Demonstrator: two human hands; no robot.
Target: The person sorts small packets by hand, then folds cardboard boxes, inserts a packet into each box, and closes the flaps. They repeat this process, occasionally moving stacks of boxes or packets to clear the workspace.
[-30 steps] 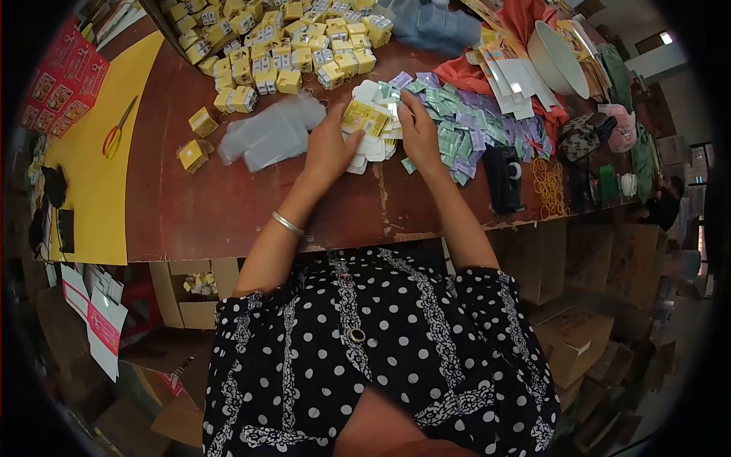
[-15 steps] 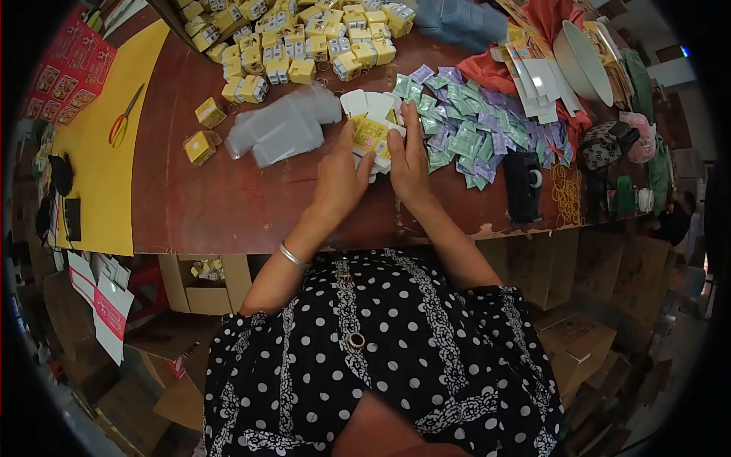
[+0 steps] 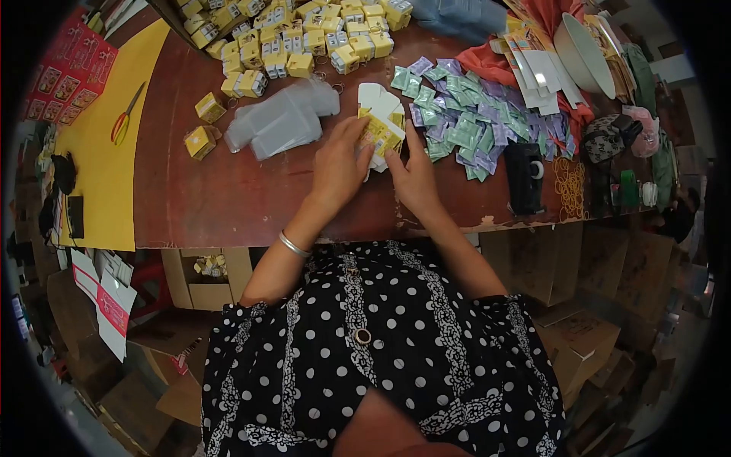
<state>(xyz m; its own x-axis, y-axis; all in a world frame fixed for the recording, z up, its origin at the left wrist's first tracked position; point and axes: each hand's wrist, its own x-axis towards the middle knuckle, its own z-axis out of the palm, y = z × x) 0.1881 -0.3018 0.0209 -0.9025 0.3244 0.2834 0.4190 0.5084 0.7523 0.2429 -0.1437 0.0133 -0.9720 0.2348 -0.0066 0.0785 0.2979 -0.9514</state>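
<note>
Both of my hands meet over a flat yellow and white carton blank (image 3: 380, 135) on the dark red table (image 3: 228, 198). My left hand (image 3: 339, 164) grips its left side with the thumb on top. My right hand (image 3: 412, 174) pinches its lower right edge. Under and behind the blank lies a small stack of white flat blanks (image 3: 378, 99). Green and purple sachets (image 3: 472, 122) are spread just right of my hands. A clear plastic bag pile (image 3: 280, 122) lies to the left.
Several folded yellow boxes (image 3: 297, 34) crowd the table's far side, with two loose ones (image 3: 204, 126) at left. Scissors (image 3: 122, 122) lie on a yellow sheet. A black tape dispenser (image 3: 525, 175), rubber bands (image 3: 569, 186) and a white bowl (image 3: 582, 53) stand to the right.
My hands have drawn the yellow blank nearer to me and tilted it, lifting it off the white stack. The view has shifted slightly.
</note>
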